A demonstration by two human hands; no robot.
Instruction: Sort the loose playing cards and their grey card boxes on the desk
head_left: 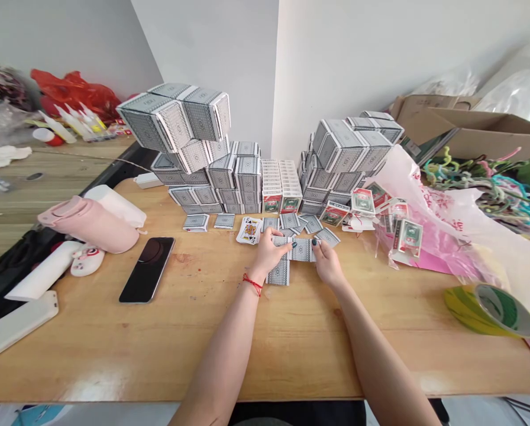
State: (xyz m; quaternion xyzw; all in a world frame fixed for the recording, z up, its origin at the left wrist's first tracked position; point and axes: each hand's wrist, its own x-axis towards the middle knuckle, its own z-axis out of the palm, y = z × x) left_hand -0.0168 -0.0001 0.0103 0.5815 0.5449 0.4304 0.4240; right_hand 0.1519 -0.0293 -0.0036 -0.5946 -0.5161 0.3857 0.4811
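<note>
In the frame's centre, left hand [270, 253]: curled over card stack [301, 249], fingers pressed on top.
Right hand [327, 265]: pinched the same stack's right end.
Loose cards [291, 223]: lay scattered just behind.
Risk: could have slipped and mixed with these if squeezed unevenly.
Deck towers [194, 127], upper left: leaned; could have toppled if bumped.

A light wooden table [114, 331] is set against plain white walls [380, 53] joined at a corner. A second wooden surface [61, 171] is seen left, evenly lit.
</note>
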